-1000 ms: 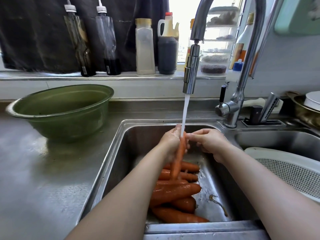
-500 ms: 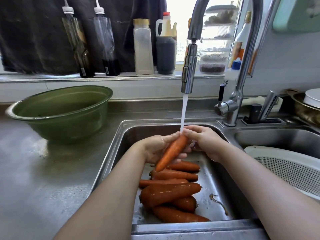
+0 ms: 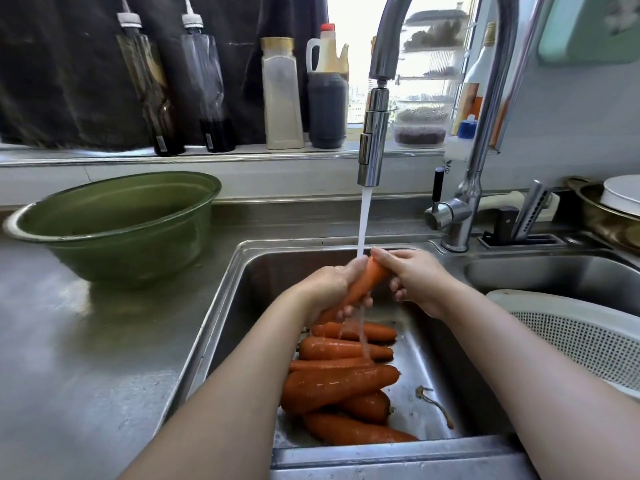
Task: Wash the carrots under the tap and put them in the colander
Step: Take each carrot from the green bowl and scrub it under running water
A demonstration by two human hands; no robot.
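Both hands hold one orange carrot point(image 3: 366, 279) under the running tap point(image 3: 373, 147). My left hand point(image 3: 329, 289) wraps its lower part, and my right hand point(image 3: 412, 280) pinches its upper end with thumb and fingers. Water point(image 3: 364, 220) falls onto the carrot and runs off below. Several more carrots point(image 3: 341, 384) lie piled on the floor of the steel sink point(image 3: 225, 313), beneath my hands. The white colander point(image 3: 585, 341) sits in the right basin, empty as far as I can see, partly cut off by the frame edge.
A green bowl point(image 3: 114, 220) stands on the steel counter at the left. Bottles point(image 3: 282, 95) line the window sill behind the sink. The tap's lever and base point(image 3: 457, 216) rise at the right, with a knife block point(image 3: 519, 230) and dishes point(image 3: 616, 206) beyond.
The carrot went from nearly upright to slanted, its top toward the right. My left hand slid down its length and back up; the right hand keeps its upper end.
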